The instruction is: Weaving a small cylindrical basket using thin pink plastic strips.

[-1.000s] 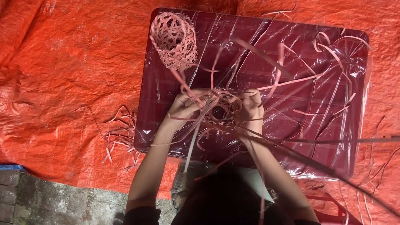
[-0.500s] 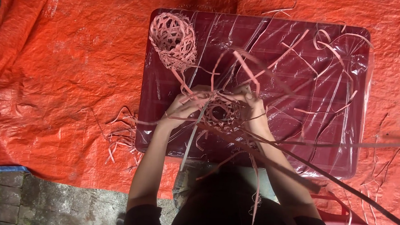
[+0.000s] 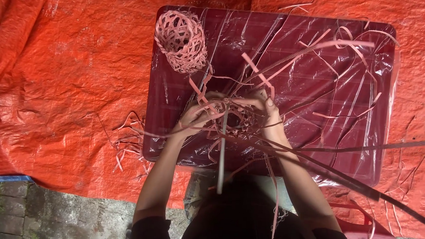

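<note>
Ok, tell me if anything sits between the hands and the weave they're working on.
Nothing visible does. The left hand and right hand are both already on the small weave, gripping it from either side. Loose strips fan out around it, and the finished basket lies apart.

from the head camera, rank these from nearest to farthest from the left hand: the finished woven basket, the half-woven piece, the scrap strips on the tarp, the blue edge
1. Half-woven piece: held in the left hand.
2. Scrap strips: on the tarp, left of the table.
3. Finished woven basket: at the table's far left corner. Too close to the scrap strips to rank firmly.
4. Blue edge: far left, by the paving.
</note>
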